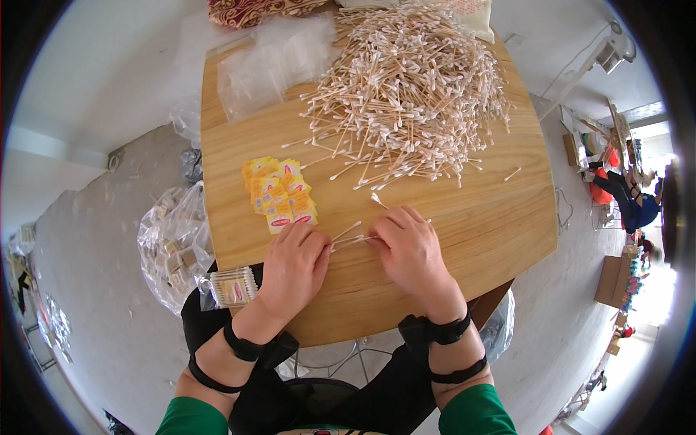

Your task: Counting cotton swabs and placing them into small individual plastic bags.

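Note:
Several cotton swabs (348, 241) with wooden sticks lie between my two hands, low over the wooden table (478, 225). My right hand (407, 243) pinches the right ends of some of these swabs. At their other ends is my left hand (296, 257), its fingers curled and closed; what they hold, if anything, is hidden. Just beyond the left fingertips lies a spread of small yellow printed cards (279, 190). One loose swab (378, 200) rests past my right fingertips. Beyond it rises a large heap of cotton swabs (413, 94).
Clear plastic bags (268, 65) lie at the table's far left. A filled packet of swabs (234, 287) sits by my left forearm, at the table edge. A big clear bag of packets (176, 246) stands left of the table. Another person (638, 206) is at far right.

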`<state>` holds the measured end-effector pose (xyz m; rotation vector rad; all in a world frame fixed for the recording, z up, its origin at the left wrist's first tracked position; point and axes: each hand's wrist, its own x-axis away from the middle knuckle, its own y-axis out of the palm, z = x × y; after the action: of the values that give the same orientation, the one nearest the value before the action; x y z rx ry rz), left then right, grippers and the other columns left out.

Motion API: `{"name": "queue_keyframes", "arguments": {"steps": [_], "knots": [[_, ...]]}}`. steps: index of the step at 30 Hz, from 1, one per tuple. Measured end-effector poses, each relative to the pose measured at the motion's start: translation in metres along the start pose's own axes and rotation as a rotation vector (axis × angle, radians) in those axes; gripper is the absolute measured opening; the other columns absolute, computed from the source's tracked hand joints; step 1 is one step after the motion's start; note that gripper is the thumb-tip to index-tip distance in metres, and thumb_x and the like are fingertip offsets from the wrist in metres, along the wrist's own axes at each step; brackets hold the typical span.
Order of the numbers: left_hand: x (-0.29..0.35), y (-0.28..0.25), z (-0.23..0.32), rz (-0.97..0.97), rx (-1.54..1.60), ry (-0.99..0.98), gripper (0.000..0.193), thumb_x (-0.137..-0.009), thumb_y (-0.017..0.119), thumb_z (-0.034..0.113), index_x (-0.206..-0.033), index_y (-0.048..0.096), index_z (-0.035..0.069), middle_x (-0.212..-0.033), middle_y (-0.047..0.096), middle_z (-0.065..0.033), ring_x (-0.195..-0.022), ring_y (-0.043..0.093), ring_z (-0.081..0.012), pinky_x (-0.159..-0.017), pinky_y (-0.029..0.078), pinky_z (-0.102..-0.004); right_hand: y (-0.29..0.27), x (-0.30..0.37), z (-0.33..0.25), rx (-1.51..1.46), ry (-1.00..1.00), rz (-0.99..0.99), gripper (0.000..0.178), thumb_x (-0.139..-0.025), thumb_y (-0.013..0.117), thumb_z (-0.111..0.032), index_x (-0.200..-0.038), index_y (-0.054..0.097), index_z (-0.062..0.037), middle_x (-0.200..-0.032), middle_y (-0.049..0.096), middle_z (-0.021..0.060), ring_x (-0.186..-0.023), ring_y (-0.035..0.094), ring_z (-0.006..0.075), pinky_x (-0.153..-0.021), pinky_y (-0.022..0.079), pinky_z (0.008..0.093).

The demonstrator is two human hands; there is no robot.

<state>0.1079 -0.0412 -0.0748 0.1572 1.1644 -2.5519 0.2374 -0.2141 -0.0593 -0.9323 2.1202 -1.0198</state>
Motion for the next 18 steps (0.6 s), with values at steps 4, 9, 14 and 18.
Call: {"name": "queue_keyframes", "arguments": {"steps": [4,9,14,18], "knots": [[0.001,0.001,-0.004,0.006,0.001,0.016,0.011,-0.083,0.073,0.004,-0.09,0.064,0.005,-0.088,0.059,-0.0101,-0.084,0.06,-0.0319,-0.071,0.051,-0.0425,-0.018,0.001,-0.001,-0.03,0.009,-0.031,0.013,-0.077,0.074,-0.007,-0.085,0.065,-0.0084,-0.087,0.06,0.007,-0.086,0.061,0.0299,-0.073,0.053,0.0421],[0.002,0.002,-0.002,0.021,0.03,0.007,0.011,-0.083,0.073,0.005,-0.09,0.064,0.005,-0.088,0.059,-0.0103,-0.084,0.06,-0.0321,-0.071,0.051,-0.043,-0.02,0.006,0.001,-0.082,0.061,-0.106,0.017,-0.074,0.078,-0.008,-0.087,0.067,-0.0076,-0.089,0.064,0.0078,-0.087,0.063,0.031,-0.073,0.053,0.0428],[0.002,0.001,-0.001,-0.023,0.018,-0.005,0.012,-0.083,0.074,0.006,-0.089,0.064,0.006,-0.086,0.059,-0.0094,-0.083,0.06,-0.0314,-0.071,0.051,-0.0429,-0.032,0.009,0.021,0.042,0.24,0.019,0.019,-0.074,0.079,-0.008,-0.09,0.068,-0.0071,-0.089,0.064,0.0087,-0.088,0.063,0.0315,-0.074,0.052,0.0428],[0.001,0.002,0.001,-0.022,0.006,-0.008,0.011,-0.082,0.074,0.006,-0.087,0.064,0.006,-0.085,0.06,-0.0087,-0.081,0.061,-0.0309,-0.071,0.051,-0.0424,-0.023,0.004,0.021,0.074,0.258,0.033,0.016,-0.074,0.078,-0.008,-0.087,0.069,-0.007,-0.088,0.064,0.0082,-0.088,0.063,0.0312,-0.075,0.052,0.0424]]}}
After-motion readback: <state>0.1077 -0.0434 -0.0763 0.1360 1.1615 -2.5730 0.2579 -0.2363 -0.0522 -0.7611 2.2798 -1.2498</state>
